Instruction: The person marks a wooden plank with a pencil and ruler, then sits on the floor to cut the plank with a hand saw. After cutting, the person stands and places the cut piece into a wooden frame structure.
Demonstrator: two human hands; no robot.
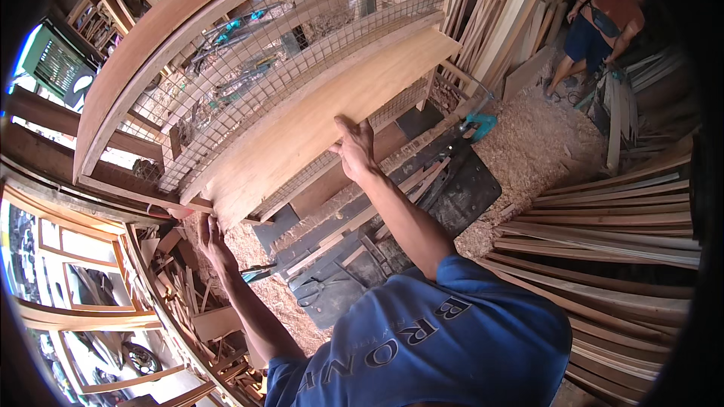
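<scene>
A long pale plywood board (286, 136) lies diagonally beside a large wooden-framed wire-mesh piece (237, 68) with a curved top rail. My right hand (354, 147) is closed on the board's near edge, around its middle. My left hand (217, 249) is at the board's left end, beside a short projecting strip, with its fingers extended and slightly bent. Under the board, a dark worktable (483, 181) carries narrow wood strips, and a teal clamp (475, 124) sits at its far right.
Another person (603, 22) in shorts bends beside leaning wood at the upper right. Stacked long strips (596, 218) fill the right side. Sawdust (543, 151) covers the floor. Wooden frames (75, 309) and offcuts (173, 279) stand at the left, near a motorbike wheel (139, 358).
</scene>
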